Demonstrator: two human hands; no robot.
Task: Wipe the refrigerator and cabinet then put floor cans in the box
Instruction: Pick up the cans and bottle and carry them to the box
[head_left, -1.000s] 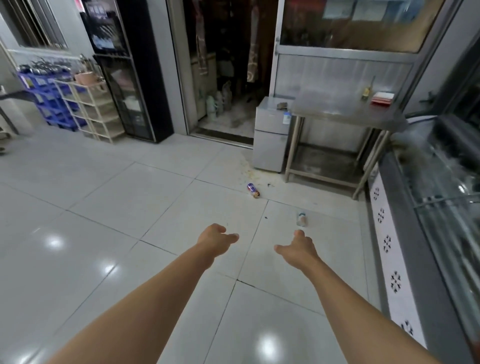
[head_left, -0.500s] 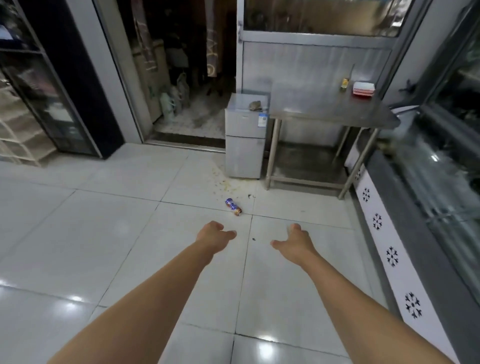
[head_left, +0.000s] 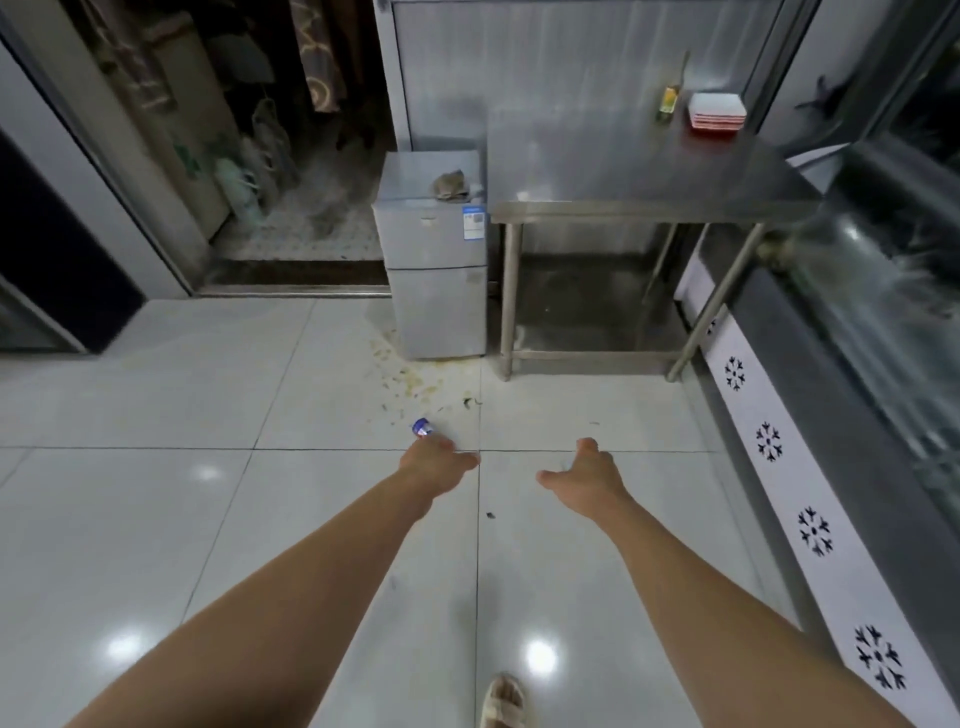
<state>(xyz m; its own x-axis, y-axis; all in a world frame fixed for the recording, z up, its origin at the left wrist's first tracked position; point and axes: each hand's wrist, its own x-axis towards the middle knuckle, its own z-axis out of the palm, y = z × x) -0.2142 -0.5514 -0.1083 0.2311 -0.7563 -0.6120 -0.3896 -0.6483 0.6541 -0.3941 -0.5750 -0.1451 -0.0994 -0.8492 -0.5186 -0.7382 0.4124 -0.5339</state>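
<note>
A small blue-and-white drink can (head_left: 422, 427) lies on its side on the pale glossy floor tiles (head_left: 156, 519), in front of the small grey metal refrigerator (head_left: 434, 280) and on the near side of the crumb spill at its foot. The left hand (head_left: 434, 465) hangs just this side of the can, partly covering it, fingers loosely spread and holding nothing; it is plainly the nearer hand. The right hand (head_left: 589, 475), relaxed and empty too, sits well apart to the can's right. The can's long axis cannot be told from here.
</note>
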